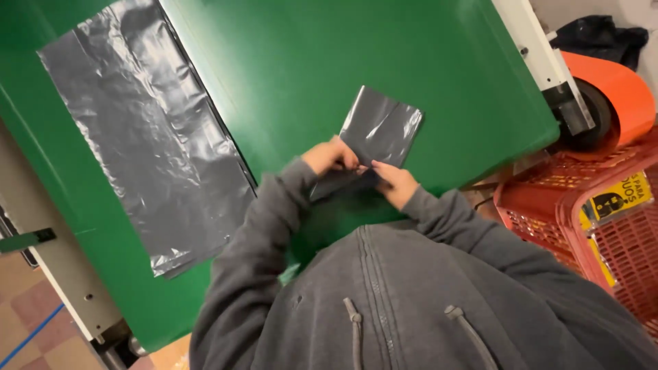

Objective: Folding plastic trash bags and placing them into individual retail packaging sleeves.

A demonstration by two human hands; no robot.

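Note:
A folded grey plastic bag (379, 130) lies on the green table (295, 62) just ahead of my chest. My left hand (329, 155) pinches its near left edge with closed fingers. My right hand (395, 182) grips the near right corner of the same folded bag. Both hands come out of grey hoodie sleeves. A long flat strip of grey plastic bags (147, 130) lies spread out on the table to the left, apart from both hands.
A red plastic basket (582, 212) stands at the right, beside the table's edge. Behind it sits a roll of orange film (620, 85) on a white machine arm (541, 55). A tiled floor (27, 308) shows at the bottom left.

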